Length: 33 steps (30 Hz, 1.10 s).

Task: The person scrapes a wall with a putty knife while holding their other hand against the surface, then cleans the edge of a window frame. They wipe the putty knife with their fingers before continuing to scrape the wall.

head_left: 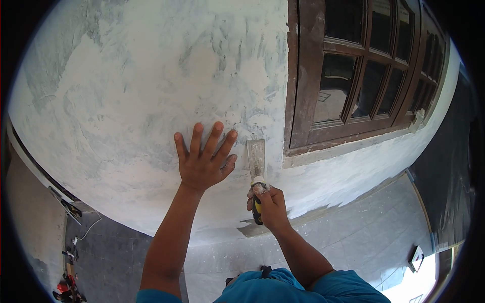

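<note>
My left hand (203,160) lies on the plastered wall (136,101) with its fingers spread and nothing in it. To the right of it, my right hand (270,204) is closed round the black and yellow handle of a putty knife (256,157). The knife's flat, plaster-smeared blade points up along the wall, a little left of the window frame's lower corner. White plaster coats the thumb and the top of the handle. The wall is white with grey, uneven patches.
A brown wooden window (346,76) with glass panes fills the upper right. Grey tiled floor (353,232) lies below the wall. Red and black items (65,288) and a white cable (91,226) are at the lower left. Dark sheeting (447,177) hangs at the right.
</note>
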{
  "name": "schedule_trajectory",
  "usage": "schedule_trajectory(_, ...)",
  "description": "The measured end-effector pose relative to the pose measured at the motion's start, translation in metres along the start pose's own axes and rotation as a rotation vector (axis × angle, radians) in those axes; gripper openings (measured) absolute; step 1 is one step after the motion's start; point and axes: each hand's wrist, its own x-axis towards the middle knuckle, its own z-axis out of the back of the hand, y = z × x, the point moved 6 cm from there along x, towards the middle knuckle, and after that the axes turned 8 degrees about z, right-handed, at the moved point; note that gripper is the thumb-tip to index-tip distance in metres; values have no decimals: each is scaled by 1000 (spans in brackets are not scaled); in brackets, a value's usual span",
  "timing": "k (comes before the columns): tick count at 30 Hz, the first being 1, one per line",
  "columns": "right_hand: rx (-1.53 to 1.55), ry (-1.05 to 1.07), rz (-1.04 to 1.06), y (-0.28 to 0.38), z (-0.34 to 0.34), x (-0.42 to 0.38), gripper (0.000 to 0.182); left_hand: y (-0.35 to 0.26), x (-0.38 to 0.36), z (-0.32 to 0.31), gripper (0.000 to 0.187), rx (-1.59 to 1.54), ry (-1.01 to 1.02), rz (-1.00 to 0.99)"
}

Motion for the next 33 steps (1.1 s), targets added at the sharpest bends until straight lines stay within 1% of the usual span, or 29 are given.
schedule_trajectory(3,11,-8,-46,3,-1,1,26,1,2,1,61,4,5,2)
schedule_trajectory(5,-79,65,-66,9,-6,4,25,0,-1,3,61,6,12,4)
schedule_trajectory(6,-80,66,-64,6,-6,4,25,0,-1,2,60,2,8,3)
schedule_trajectory(8,-36,10,19,3,-3,5,26,0,1,1,60,0,-6,1)
schedule_trajectory(11,19,-32,5,-1,-1,2,27,0,0,0,59,2,1,-2)
schedule_trajectory(14,-31,42,-19,11,-7,7,26,-1,0,1,60,-6,-2,-1)
schedule_trajectory(17,-107,65,-29,16,-7,12,26,-1,0,3,60,7,9,2)
schedule_trajectory(20,-16,10,51,1,1,9,26,0,0,1,59,-6,3,2)
schedule_trajectory(24,8,-12,19,8,-3,7,27,0,1,2,60,-7,5,11)
schedule_trajectory(26,-67,55,-36,18,-10,14,26,-1,0,3,61,-10,9,8)
schedule_trajectory(29,-40,45,10,11,-7,14,27,0,1,1,61,2,-3,3)
schedule_trajectory(33,6,7,-6,-3,-3,7,28,0,0,0,60,-1,0,10)
